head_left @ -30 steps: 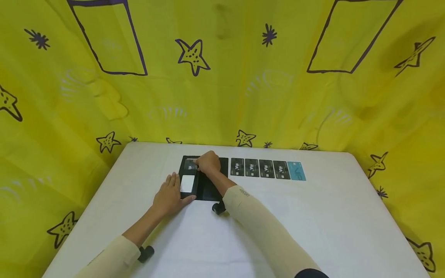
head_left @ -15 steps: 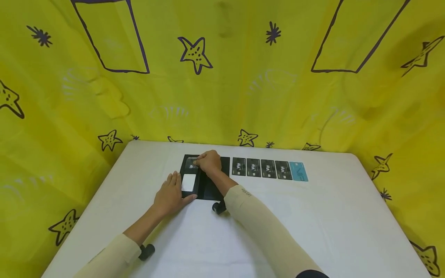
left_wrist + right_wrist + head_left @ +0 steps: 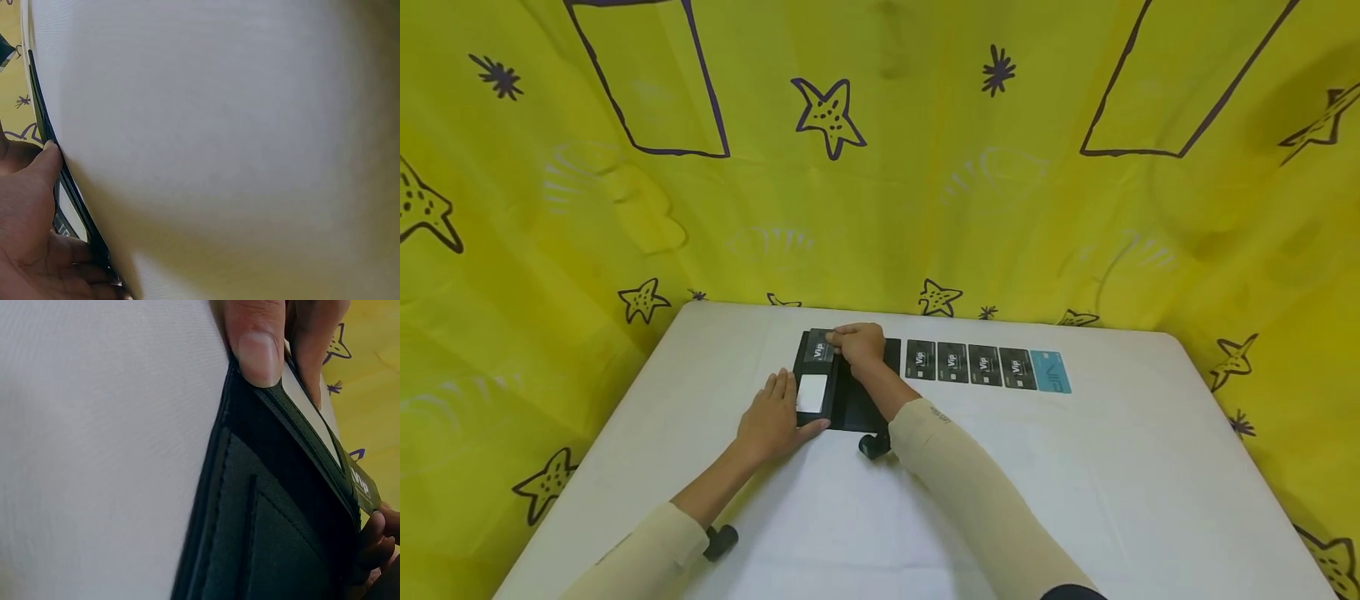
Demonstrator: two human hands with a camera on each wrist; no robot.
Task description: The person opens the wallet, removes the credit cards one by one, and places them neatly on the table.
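Observation:
A black wallet [image 3: 853, 408] lies spread open on the white table, a white panel [image 3: 812, 393] showing on its left half. My right hand [image 3: 862, 343] pinches a black card marked "Vip" [image 3: 818, 347] at the wallet's upper left. In the right wrist view the card [image 3: 362, 484] sticks out past the wallet's edge, its lower part hidden. My left hand [image 3: 769, 423] lies along the wallet's left side with fingers straight, the thumb at the near edge. The left thumb's tip [image 3: 259, 359] presses that edge in the right wrist view.
To the wallet's right several black "Vip" cards [image 3: 952, 362] lie in a row, with a blue card [image 3: 1051, 372] at the end. A yellow patterned curtain [image 3: 895, 167] hangs behind the table [image 3: 1075, 483].
The black card in my right hand has slid outward from the wallet, away from me, and its whole "Vip" mark now shows. My left hand has stayed in place on the wallet.

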